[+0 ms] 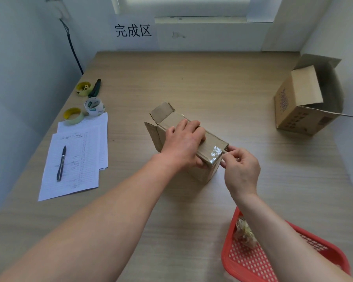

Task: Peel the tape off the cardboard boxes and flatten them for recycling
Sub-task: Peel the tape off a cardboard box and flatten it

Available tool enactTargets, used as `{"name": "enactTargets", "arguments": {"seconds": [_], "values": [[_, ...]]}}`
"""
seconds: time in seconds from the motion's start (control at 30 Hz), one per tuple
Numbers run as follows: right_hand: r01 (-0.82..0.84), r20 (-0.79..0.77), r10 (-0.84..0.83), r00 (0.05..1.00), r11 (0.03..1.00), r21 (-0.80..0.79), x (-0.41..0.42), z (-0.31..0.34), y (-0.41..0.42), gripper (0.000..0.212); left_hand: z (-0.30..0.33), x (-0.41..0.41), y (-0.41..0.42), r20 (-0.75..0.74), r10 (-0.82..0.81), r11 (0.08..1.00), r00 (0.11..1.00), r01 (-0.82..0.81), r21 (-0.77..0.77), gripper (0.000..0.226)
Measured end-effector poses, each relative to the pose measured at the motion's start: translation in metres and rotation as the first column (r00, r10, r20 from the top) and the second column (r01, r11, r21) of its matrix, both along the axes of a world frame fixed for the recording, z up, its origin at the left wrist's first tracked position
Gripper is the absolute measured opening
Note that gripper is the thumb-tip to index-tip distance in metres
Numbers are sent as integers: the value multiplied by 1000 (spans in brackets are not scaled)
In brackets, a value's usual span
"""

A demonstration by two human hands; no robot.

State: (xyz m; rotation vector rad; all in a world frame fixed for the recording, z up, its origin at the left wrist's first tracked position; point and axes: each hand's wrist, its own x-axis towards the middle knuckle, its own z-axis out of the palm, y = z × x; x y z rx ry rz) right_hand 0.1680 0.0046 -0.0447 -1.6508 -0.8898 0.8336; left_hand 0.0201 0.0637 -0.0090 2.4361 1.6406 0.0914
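From the head camera, you are working on a small box (183, 143) standing at the centre of the table (222, 88). Your left hand (183, 141) is lying over its top, fingers curled over the far edge and thumb on the near side, holding it. Your right hand (240, 167) is pinching the clear tape (216, 152) at the box's near-right corner, at about 4 o'clock from the box's middle. A flap is sticking up at the box's far end, at 11 o'clock. A second box (306, 102) is lying open on its side at 2 o'clock. At 9 o'clock, papers (77, 159) are carrying a pen (62, 162), with tape rolls (84, 106) beyond them. A red basket (263, 259) holding crumpled tape is sitting at 5 o'clock.
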Motion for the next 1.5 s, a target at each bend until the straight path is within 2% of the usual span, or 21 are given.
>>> {"name": "enactTargets", "arguments": {"seconds": [0.03,0.1,0.17,0.27,0.33,0.37,0.43,0.47,0.57,0.63,0.73,0.77,0.83,0.93,1.03,1.17,1.27,1.43,1.5], "values": [[-16,-6,16,1000,1000,14,1,0,-2,17,-1,0,0,3,1,1000,1000,-1,-1,81],[-43,-22,44,999,998,52,6,0,-5,32,-2,-1,1,8,4,1000,1000,-4,-2,81],[-58,30,55,998,995,86,12,0,-5,37,-2,-1,1,9,4,1000,1000,-4,3,81],[-50,196,24,980,991,127,20,7,-6,29,-1,0,2,12,0,1000,1000,0,-2,82],[-53,293,20,956,993,106,26,10,-4,15,0,1,2,10,-2,1000,1000,2,-1,82],[-63,299,34,954,994,87,29,10,-2,20,0,1,2,8,-1,1000,1000,1,2,82],[-111,288,82,954,990,84,31,8,0,46,-2,0,1,12,2,1000,1000,-2,9,81],[-147,319,107,942,984,104,30,9,0,51,-2,0,0,13,3,1000,1000,-3,10,81],[-239,445,143,884,956,168,24,13,2,35,-2,-1,-1,11,5,1000,1000,-5,11,82],[-213,386,139,912,964,158,25,12,7,29,-2,-2,-1,17,6,1000,1000,-6,4,82],[-45,52,41,998,996,81,34,13,13,27,-3,-4,-2,25,12,1000,1000,-12,-2,82],[-23,27,20,999,997,80,37,14,13,25,-4,-4,-3,26,15,1000,1000,-15,-1,82],[-116,194,88,977,984,135,37,17,7,19,-4,-4,-3,28,18,1000,999,-18,2,82],[-398,501,305,810,913,88,26,13,-4,22,-3,-3,-2,16,10,1000,1000,-11,7,82],[-459,648,340,681,888,16,20,5,-6,23,-2,-3,-2,18,8,1000,1000,-8,-4,80],[-480,644,340,685,876,48,18,4,-7,10,-2,-5,-3,22,7,1000,1000,-7,-8,81],[-491,624,362,693,870,41,18,8,-9,9,-2,-5,-4,21,10,1000,1000,-10,-8,81],[-500,608,406,683,866,-16,21,14,-12,20,-2,-5,-6,29,14,1000,999,-14,-3,78],[-489,637,358,682,871,34,17,15,-15,39,-1,-5,-6,31,16,1000,999,-16,-2,78]]}}
